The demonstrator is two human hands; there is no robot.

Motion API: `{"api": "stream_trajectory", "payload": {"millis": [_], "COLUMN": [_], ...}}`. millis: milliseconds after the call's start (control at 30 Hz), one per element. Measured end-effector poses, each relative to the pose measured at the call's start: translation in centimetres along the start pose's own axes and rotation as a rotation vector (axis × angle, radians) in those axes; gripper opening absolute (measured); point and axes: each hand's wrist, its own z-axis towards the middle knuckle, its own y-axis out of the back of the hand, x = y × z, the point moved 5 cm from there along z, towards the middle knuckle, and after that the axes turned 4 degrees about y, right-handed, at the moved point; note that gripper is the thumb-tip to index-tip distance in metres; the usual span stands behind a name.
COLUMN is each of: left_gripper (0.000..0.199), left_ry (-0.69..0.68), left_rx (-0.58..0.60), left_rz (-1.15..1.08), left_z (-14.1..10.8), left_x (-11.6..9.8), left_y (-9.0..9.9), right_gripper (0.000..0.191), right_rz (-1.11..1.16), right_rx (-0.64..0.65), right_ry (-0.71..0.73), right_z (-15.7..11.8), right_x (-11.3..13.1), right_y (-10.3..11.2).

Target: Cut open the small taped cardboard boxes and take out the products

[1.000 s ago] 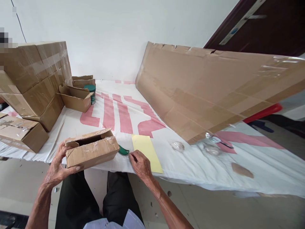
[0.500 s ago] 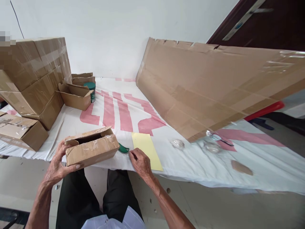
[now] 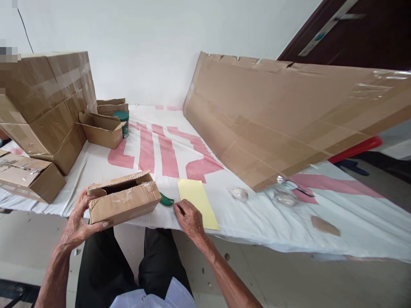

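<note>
In the lower left part of the frame we see the small carton (image 3: 125, 205), with its long opening turned upward and dark inside. The left hand (image 3: 78, 220) grips its left end: the thumb is pressed along the lower front edge, while the other fingers curl around the far side. In our view the lower left corner overlaps the front edge of the white cloth (image 3: 224, 214); whether the carton rests on it, we cannot tell.

Just beside its right end lies a green curved object (image 3: 166, 199), partly hidden behind the carton. The right hand (image 3: 190, 219), at the lower centre, is at the tip of this object, fingers bent inward, thumb and forefinger close together; we cannot tell if they pinch it. This hand covers the left border of a yellow sheet (image 3: 196, 199), whose near corner comes close to the cloth's front edge.

Farther out, at the upper left, a stack of cartons (image 3: 48, 102) stands near an open box (image 3: 102, 132) and a green canister (image 3: 124, 126). A large cardboard panel (image 3: 272, 115) leans across the upper right. Between them we find a broad stretch of cloth with pink marks, widening toward the hands. Near the panel's lower corner sits a clear wrapped lump (image 3: 239, 193).
</note>
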Motion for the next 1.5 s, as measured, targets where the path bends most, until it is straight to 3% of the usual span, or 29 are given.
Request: {"api": "stream_trajectory", "payload": {"millis": [1500], "left_gripper": [0.068], "left_ry": [-0.007], "left_rx": [-0.01], "left_rz": [0.027], "left_z": [-1.1], "left_x": [0.0], "left_y": [-0.1], "right_gripper": [0.028], "right_rz": [-0.004], "right_rx": [-0.014], "right_ry": [-0.006], "right_z": [-0.1], "right_x": [0.0], "right_y": [-0.1]}}
